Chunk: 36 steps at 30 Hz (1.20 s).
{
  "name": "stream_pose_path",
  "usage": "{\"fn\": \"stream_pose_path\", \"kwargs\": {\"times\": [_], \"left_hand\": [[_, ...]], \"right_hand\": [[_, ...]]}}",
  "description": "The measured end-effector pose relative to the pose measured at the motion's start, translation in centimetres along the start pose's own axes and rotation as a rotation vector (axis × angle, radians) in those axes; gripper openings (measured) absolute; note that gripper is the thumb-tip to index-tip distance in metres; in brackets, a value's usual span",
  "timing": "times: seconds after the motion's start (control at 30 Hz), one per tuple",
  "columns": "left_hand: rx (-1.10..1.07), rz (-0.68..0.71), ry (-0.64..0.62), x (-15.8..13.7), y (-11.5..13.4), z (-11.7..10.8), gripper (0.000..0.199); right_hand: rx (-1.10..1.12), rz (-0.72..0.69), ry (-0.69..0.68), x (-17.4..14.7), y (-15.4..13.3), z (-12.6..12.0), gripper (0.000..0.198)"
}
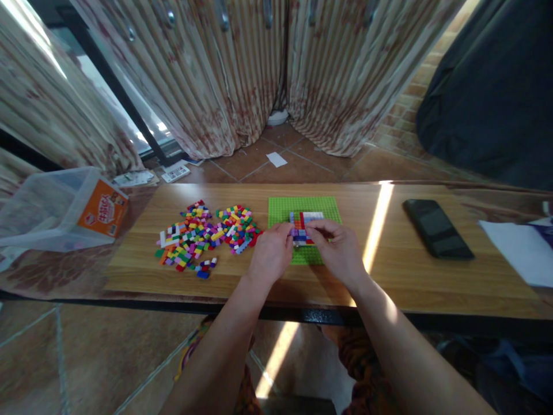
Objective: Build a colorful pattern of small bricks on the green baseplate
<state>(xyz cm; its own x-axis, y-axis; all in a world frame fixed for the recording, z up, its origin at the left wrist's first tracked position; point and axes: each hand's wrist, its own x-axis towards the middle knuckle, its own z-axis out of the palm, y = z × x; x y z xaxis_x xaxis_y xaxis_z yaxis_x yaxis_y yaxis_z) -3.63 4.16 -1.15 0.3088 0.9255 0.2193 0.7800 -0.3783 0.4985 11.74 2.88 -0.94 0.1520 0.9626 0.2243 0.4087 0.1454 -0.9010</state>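
Note:
A green studded baseplate (302, 203) lies on the wooden table, carrying a small block of toy bricks (311, 216) in white, red and blue. My left hand (273, 251) reaches the left side of that block, thumb and fingertips pinched at a small purple toy brick (294, 232). From the right, my right hand (339, 248) comes to the same spot with its fingers closed at the block's near edge. What sits between the right fingertips is too small and covered to make out. Both hands cover parts of the baseplate.
Loose toy bricks of many colours form two heaps (190, 233) (237, 225) left of the baseplate. A clear plastic bin (47, 207) with an orange label stands at far left. A black phone (438, 229) and white paper (514, 248) lie to the right. The table's dark front edge (311, 314) runs below my forearms.

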Motion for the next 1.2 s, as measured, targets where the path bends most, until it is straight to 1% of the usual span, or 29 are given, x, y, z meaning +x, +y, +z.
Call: {"fn": "stream_pose_path", "kwargs": {"times": [0.2,0.27,0.33,0.43,0.57,0.67,0.83,1.07,1.2], "left_hand": [[-0.026,-0.013,0.007,-0.1,0.1,0.2,0.030],[-0.047,-0.019,0.019,0.0,0.1,0.2,0.033],[-0.077,-0.041,0.035,0.0,0.1,0.2,0.034],[-0.130,-0.135,0.056,0.4,0.1,0.2,0.033],[-0.178,-0.267,0.062,1.1,0.1,0.6,0.031],[-0.229,-0.299,0.078,1.5,-0.1,1.1,0.030],[-0.278,-0.296,0.101,1.6,-0.3,1.4,0.029],[-0.195,-0.280,0.146,1.3,0.3,2.0,0.029],[-0.159,-0.265,0.155,1.2,0.4,2.5,0.027]], "right_hand": [[-0.013,-0.006,0.016,-0.2,0.1,0.1,0.016],[-0.029,-0.002,0.068,-0.1,0.2,-0.1,0.017],[-0.032,0.004,0.153,0.1,0.3,-0.3,0.017],[0.037,0.049,0.253,0.5,0.9,-0.5,0.017],[0.224,0.148,0.311,0.9,1.6,-0.6,0.018],[0.337,0.203,0.301,1.0,1.9,-0.6,0.020],[0.360,0.222,0.285,0.9,1.7,-0.6,0.018],[0.377,0.258,0.252,0.7,1.6,-0.5,0.020],[0.370,0.254,0.265,0.4,1.6,-0.4,0.019]]}}
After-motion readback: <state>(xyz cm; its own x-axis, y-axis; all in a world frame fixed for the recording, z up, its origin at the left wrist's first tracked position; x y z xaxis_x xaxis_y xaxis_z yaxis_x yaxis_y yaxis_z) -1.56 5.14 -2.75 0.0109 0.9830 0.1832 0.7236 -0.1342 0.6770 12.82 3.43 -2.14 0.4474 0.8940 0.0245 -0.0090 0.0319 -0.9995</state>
